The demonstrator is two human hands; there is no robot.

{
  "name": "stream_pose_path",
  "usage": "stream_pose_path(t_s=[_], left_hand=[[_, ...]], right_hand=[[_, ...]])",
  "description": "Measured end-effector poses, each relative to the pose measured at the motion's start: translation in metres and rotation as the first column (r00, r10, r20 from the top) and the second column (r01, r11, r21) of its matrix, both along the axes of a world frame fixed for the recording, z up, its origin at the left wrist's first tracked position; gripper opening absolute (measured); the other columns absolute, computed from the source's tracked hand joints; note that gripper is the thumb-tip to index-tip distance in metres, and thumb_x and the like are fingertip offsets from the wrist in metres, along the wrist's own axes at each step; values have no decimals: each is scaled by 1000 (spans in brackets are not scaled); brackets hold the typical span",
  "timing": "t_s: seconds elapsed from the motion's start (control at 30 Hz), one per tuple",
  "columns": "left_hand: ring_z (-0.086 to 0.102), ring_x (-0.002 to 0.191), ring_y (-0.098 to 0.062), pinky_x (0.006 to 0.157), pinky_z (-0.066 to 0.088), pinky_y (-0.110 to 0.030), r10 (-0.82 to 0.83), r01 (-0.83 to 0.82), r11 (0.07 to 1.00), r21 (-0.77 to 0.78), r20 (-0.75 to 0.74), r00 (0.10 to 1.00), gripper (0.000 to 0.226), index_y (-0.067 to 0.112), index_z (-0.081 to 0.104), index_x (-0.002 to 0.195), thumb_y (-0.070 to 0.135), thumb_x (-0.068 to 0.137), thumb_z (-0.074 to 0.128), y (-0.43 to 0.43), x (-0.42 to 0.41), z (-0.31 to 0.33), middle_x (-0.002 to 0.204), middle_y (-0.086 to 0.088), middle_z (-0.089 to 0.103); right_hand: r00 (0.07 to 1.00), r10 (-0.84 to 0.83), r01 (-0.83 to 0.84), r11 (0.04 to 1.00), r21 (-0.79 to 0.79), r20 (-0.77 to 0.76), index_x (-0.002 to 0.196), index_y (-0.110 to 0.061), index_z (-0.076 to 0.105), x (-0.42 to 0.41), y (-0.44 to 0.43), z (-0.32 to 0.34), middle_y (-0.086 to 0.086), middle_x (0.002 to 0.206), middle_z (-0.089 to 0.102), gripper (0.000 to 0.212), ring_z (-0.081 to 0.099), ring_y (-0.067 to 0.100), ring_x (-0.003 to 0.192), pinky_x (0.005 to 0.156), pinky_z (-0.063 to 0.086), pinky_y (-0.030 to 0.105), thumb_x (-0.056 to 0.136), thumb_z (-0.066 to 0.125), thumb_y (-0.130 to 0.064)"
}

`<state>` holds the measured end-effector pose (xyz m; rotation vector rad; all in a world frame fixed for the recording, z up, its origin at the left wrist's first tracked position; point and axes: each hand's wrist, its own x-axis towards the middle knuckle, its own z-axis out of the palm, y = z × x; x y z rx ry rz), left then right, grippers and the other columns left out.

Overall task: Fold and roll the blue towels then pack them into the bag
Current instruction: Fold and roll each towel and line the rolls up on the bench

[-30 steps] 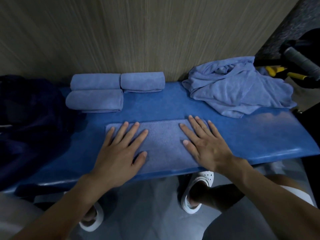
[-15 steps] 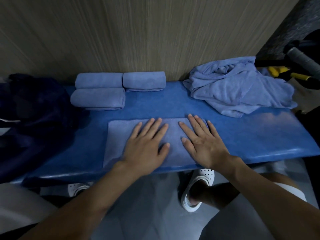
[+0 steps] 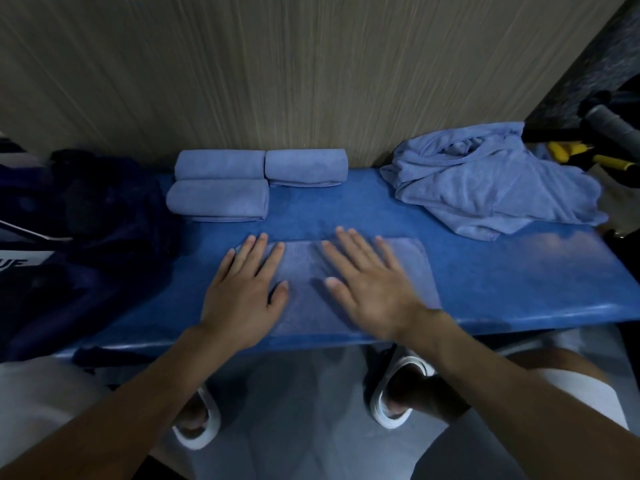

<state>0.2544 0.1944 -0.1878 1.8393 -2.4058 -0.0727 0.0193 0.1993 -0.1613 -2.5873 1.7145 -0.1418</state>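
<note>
A folded blue towel (image 3: 412, 268) lies flat on the blue bench (image 3: 519, 282) near its front edge. My left hand (image 3: 242, 292) presses flat on the towel's left end, fingers straight and spread. My right hand (image 3: 370, 285) lies flat on its middle, fingers straight. Three rolled blue towels (image 3: 221, 199) sit at the back left against the wall. A heap of loose blue towels (image 3: 491, 181) lies at the back right. The dark bag (image 3: 86, 237) is at the bench's left end.
A wood-grain wall (image 3: 277, 71) runs directly behind the bench. Yellow-handled tools and a grey grip (image 3: 588, 157) lie past the right end. My knees and feet in white sandals (image 3: 398, 393) are below the bench's front edge.
Both hands have slid over the flat towel: the left went toward the middle and back to the left end, the right moved a little left. The view has shifted right.
</note>
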Motion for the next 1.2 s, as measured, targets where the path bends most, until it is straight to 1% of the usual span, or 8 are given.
stream_pose_path(t_s=[0.13, 0.6, 0.73, 0.83, 0.9, 1.0, 1.1, 1.2], left_hand=[[4, 152, -19, 123, 7, -41, -14, 15, 1000, 16, -10, 1000, 73, 22, 19, 156, 55, 92, 13, 0, 0, 0, 164, -5, 11], [-3, 152, -17, 123, 3, -40, -18, 17, 999, 50, 24, 1000, 74, 23, 11, 157, 55, 90, 6, 1, 1, 5, 165, -3, 3], [16, 150, -28, 120, 10, -55, 6, -12, 999, 44, 141, 990, 76, 19, 27, 154, 52, 87, 11, -3, -11, 16, 162, -12, 21], [25, 147, -30, 117, 17, -59, -125, 124, 992, 10, 95, 988, 66, 24, 34, 150, 44, 88, 23, -11, -31, 25, 160, -11, 27], [12, 151, -21, 120, 13, -51, -305, 303, 952, 35, 76, 949, 64, 32, 23, 153, 44, 91, 19, -18, -42, 27, 164, 0, 13], [-3, 151, -11, 122, 4, -44, -408, 398, 910, 118, 76, 910, 65, 38, 10, 155, 50, 91, 4, -23, -48, 26, 165, 9, -1], [4, 151, -13, 122, 10, -43, -382, 371, 922, 106, 110, 918, 64, 38, 11, 155, 52, 93, 3, -20, -43, 23, 165, 7, 3], [47, 133, -26, 101, 41, -43, -308, 306, 951, 35, 177, 935, 59, 28, 45, 144, 50, 93, 25, -5, -38, 28, 153, -5, 42]], right_hand=[[995, 85, -83, 996, 37, -53, 151, -27, 33, 17, 0, -17, 4, 160, 25, 62, 24, 20, 147, 117, 20, 53, 97, 21, -56], [972, -216, 223, 972, 72, -95, 155, -32, 11, -63, -3, -14, -2, 164, 4, 73, 3, 14, 151, 121, -1, 42, 90, -3, -63], [966, -195, 215, 971, 108, -170, 155, -31, 2, -60, -5, -8, 2, 164, -4, 78, -3, 18, 151, 120, -3, 49, 86, -14, -65], [959, -212, 221, 975, 27, -187, 152, -27, 24, -54, 8, 5, 9, 160, 21, 68, 23, 27, 146, 114, 20, 55, 94, 9, -58], [956, -252, 236, 965, -112, -152, 134, -20, 53, -53, 25, 9, 11, 134, 52, 56, 52, 31, 116, 91, 39, 49, 93, 30, -51], [944, -301, 281, 948, -151, -137, 116, -19, 63, -58, 43, 8, 5, 113, 59, 47, 56, 29, 93, 76, 40, 42, 90, 37, -47], [952, -270, 260, 962, -85, -145, 121, -22, 60, -60, 41, 7, 1, 121, 58, 46, 57, 25, 100, 85, 41, 43, 92, 36, -48], [971, -211, 210, 978, -19, -116, 129, -23, 57, -55, 27, 9, 0, 130, 57, 53, 56, 22, 115, 103, 36, 50, 93, 30, -50]])
